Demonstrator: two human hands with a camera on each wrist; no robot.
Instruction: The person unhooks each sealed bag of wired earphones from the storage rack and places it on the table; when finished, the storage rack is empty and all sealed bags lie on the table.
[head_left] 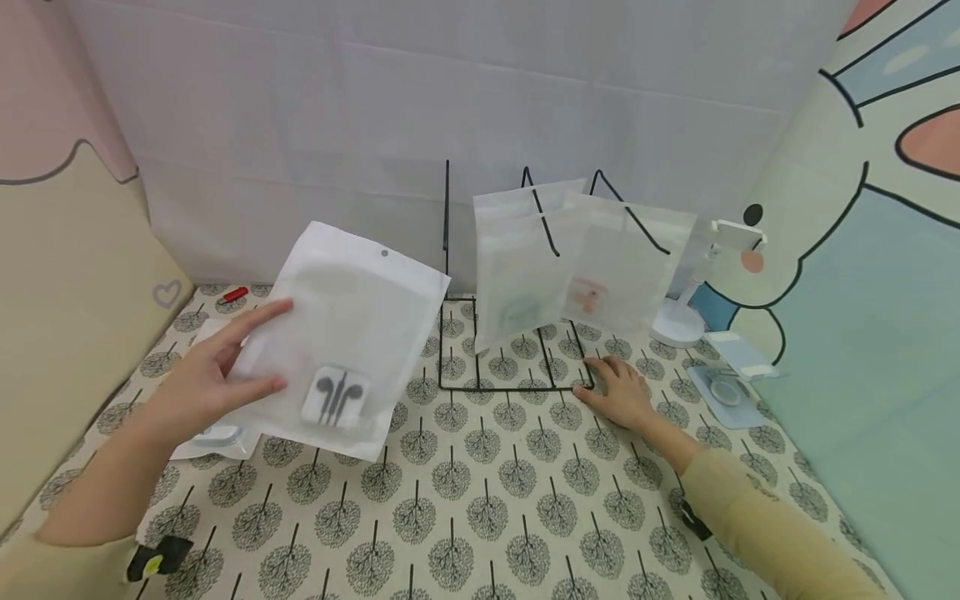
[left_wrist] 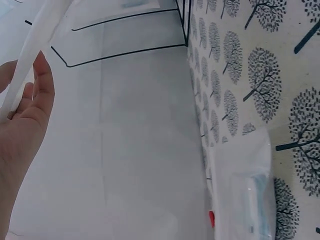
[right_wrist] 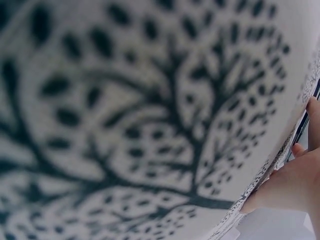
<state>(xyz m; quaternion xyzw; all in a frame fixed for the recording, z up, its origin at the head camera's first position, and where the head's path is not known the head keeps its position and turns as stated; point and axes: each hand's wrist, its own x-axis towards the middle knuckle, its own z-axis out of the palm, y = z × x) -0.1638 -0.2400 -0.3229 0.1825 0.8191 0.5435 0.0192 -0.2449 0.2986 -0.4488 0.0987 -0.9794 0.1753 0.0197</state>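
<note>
My left hand (head_left: pixel 213 367) grips the left edge of a frosted white pouch (head_left: pixel 360 308) between thumb and fingers. Through the pouch shows a white case of wired earphones (head_left: pixel 335 397), and a small hang hole sits near its top edge. In the left wrist view the pouch (left_wrist: pixel 35 50) is seen edge-on in the left hand (left_wrist: pixel 25 115). On the table, my right hand (head_left: pixel 618 392) holds the front right corner of a black wire display rack (head_left: pixel 517 389) with thumb and fingertips. The right wrist view shows only part of that hand (right_wrist: pixel 295 180).
Frosted pouches (head_left: pixel 517 258) hang from the rack's hooks, one with a pinkish item (head_left: pixel 588 296). Another pouch (left_wrist: pixel 240 165) lies at left by a red cutter (head_left: pixel 234 294). At right are a white stand (head_left: pixel 678 323) and a pale blue packet (head_left: pixel 725 396).
</note>
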